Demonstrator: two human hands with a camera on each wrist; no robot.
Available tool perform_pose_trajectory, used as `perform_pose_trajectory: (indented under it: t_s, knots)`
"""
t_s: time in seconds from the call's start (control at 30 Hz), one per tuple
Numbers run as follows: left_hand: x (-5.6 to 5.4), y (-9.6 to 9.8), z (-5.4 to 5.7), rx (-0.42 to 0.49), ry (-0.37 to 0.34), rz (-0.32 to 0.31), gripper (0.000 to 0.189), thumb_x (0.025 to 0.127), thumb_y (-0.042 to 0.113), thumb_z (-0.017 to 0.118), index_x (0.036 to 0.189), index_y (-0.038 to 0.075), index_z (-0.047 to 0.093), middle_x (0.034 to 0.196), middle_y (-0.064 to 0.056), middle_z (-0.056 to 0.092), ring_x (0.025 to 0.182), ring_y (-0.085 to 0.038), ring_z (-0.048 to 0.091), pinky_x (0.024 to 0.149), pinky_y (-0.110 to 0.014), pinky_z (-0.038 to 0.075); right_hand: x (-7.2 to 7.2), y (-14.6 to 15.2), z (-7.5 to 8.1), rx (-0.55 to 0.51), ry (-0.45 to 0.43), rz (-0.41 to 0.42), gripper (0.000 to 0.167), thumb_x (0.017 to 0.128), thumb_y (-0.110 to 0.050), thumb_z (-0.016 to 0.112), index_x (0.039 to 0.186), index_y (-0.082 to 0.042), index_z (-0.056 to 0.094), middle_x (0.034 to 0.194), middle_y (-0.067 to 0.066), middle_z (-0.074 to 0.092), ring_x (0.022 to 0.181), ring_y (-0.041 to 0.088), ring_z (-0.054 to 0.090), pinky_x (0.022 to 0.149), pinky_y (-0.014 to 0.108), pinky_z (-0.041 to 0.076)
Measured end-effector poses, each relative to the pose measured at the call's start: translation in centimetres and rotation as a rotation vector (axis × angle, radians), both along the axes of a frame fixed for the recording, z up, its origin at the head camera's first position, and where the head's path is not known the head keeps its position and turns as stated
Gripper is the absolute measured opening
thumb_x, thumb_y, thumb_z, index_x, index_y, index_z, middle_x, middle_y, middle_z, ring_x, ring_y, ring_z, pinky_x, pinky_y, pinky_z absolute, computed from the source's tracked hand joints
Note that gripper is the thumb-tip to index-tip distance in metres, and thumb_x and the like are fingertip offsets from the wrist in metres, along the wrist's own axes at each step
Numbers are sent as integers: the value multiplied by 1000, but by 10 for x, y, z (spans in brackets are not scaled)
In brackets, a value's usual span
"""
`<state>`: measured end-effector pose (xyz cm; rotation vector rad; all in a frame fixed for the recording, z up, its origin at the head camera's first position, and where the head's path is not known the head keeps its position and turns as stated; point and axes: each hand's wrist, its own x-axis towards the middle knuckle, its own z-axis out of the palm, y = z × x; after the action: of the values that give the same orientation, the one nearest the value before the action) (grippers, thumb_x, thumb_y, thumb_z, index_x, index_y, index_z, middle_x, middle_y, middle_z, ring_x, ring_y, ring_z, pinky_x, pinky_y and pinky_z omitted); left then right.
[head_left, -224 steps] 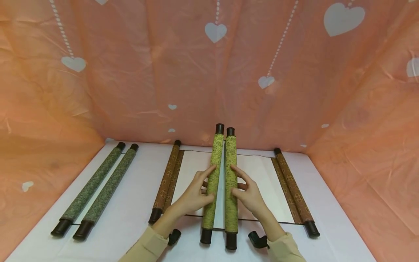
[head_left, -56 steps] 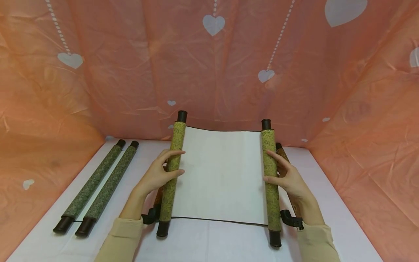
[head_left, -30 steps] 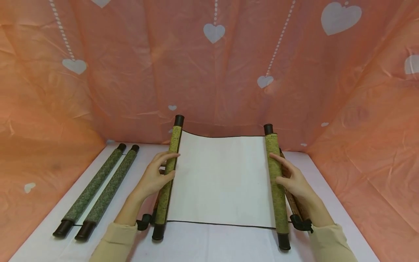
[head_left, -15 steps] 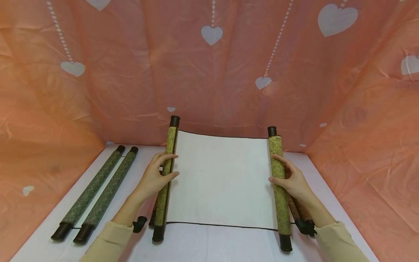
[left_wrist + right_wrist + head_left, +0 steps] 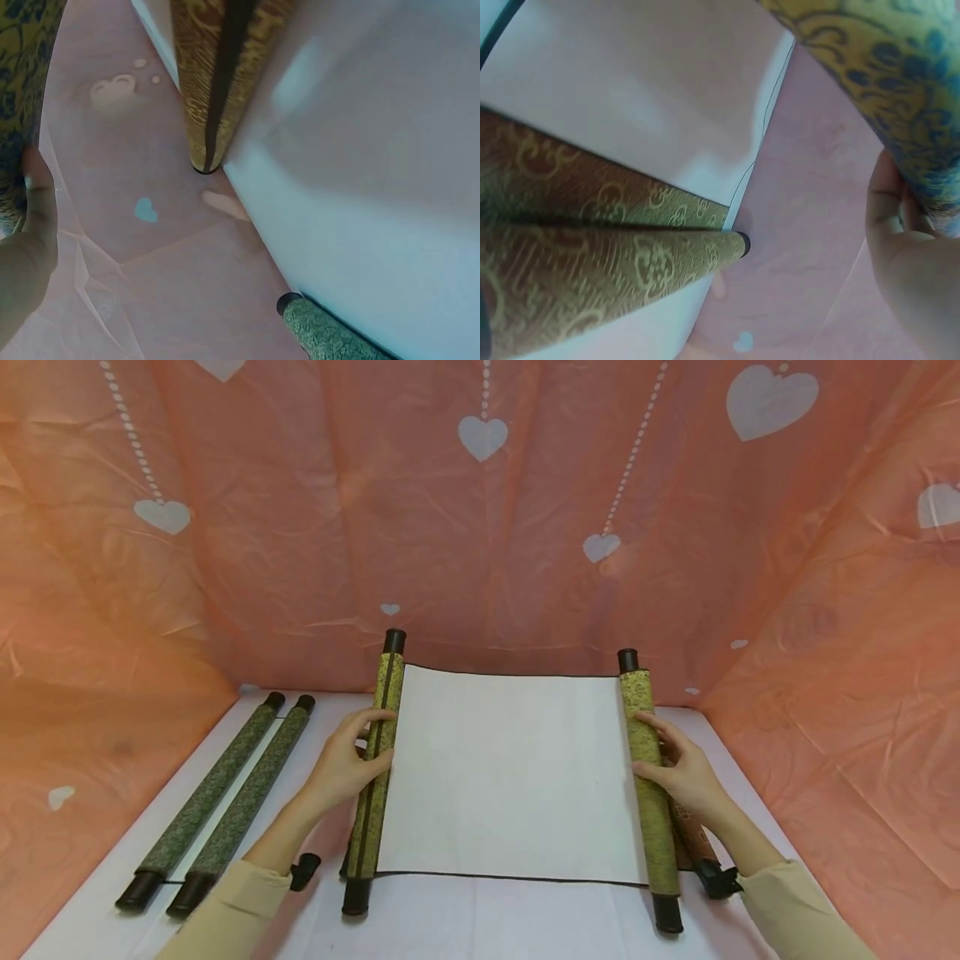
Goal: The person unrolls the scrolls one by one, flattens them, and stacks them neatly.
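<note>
The left hand [image 5: 343, 764] and right hand [image 5: 684, 772] grip opposite ends of the yellow scroll [image 5: 652, 835], likely to hold its sheet [image 5: 510, 777] spread between them, above the brown scroll [image 5: 615, 289]. The green scroll [image 5: 253, 802] lies apart on the counter [image 5: 450, 927], untouched.

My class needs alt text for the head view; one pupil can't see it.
A left hand and right hand hold a yellow-green scroll by its rollers, its white sheet spread between them. A brown roller shows partly beside the right one; a green scroll lies left on a white table.
</note>
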<state>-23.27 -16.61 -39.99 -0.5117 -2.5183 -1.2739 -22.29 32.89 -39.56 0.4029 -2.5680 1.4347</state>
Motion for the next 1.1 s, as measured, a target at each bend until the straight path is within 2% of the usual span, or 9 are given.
perform_pose_trajectory:
  t_s: [0.13, 0.3, 0.4, 0.5, 0.63, 0.7, 0.8, 0.93, 1.1]
  knots:
    - [1, -4, 0, 2, -19, -20, 50, 96, 2, 66, 145, 9, 58, 153, -25, 42, 133, -47, 46, 89, -53, 49, 1, 2, 2, -6, -6, 15, 73, 94, 3, 71, 159, -4, 39, 160, 25, 37, 129, 49, 49, 81, 19, 49]
    - [0, -7, -1, 1, -46, -26, 51, 97, 3, 60, 147, 11, 58, 157, -27, 37, 145, -50, 35, 79, -47, 43, 2, 7, 3, -9, -61, 6, 70, 94, 5, 61, 160, -8, 41, 162, 22, 36, 112, 34, 53, 65, 27, 47]
    - [-1, -7, -1, -1, -42, -28, 51, 96, 2, 61, 146, 11, 59, 157, -28, 36, 144, -52, 35, 76, -47, 43, 1, 10, 3, -13, -105, -13, 73, 93, 4, 59, 162, -11, 39, 164, 21, 33, 108, 34, 48, 59, 30, 43]
    - [-1, -7, -3, -15, -27, -25, 51, 96, 6, 68, 146, 10, 59, 156, -29, 37, 142, -52, 37, 86, -56, 48, -1, 12, 2, -11, -124, -25, 74, 94, 1, 64, 162, -12, 38, 165, 22, 31, 118, 37, 48, 65, 27, 46]
    - [-2, -8, -5, -30, -25, -26, 58, 93, 13, 80, 147, 11, 58, 155, -27, 38, 142, -51, 37, 99, -67, 44, -3, 13, -1, -12, -140, -18, 80, 93, -7, 77, 162, -12, 37, 163, 23, 32, 132, 42, 47, 79, 23, 51]
    - [-2, -8, -6, -32, -22, -29, 59, 92, 12, 81, 147, 11, 58, 156, -26, 38, 143, -50, 37, 97, -66, 46, -4, 14, -3, 8, -132, -21, 82, 92, -10, 80, 162, -12, 37, 163, 23, 33, 132, 42, 47, 81, 23, 51]
    - [-2, -10, -7, -35, 8, -33, 56, 93, 10, 79, 145, 13, 60, 155, -24, 42, 141, -47, 40, 92, -59, 49, -4, 16, -3, 45, -104, -32, 81, 92, -11, 80, 161, -13, 39, 160, 23, 37, 124, 39, 51, 78, 25, 51]
    - [-2, -12, -8, -34, 49, -20, 53, 93, 8, 78, 143, 13, 61, 150, -18, 52, 128, -37, 52, 87, -49, 49, -4, 19, 0, 67, -95, -50, 79, 92, -9, 79, 160, -13, 39, 154, 27, 44, 112, 35, 55, 73, 30, 53]
    - [0, -16, -7, -34, 46, 9, 52, 94, 8, 77, 143, 13, 61, 148, -18, 52, 119, -36, 55, 86, -48, 49, -4, 22, 2, 55, -68, -44, 74, 93, -4, 75, 158, -6, 41, 150, 29, 47, 118, 39, 54, 76, 25, 51]
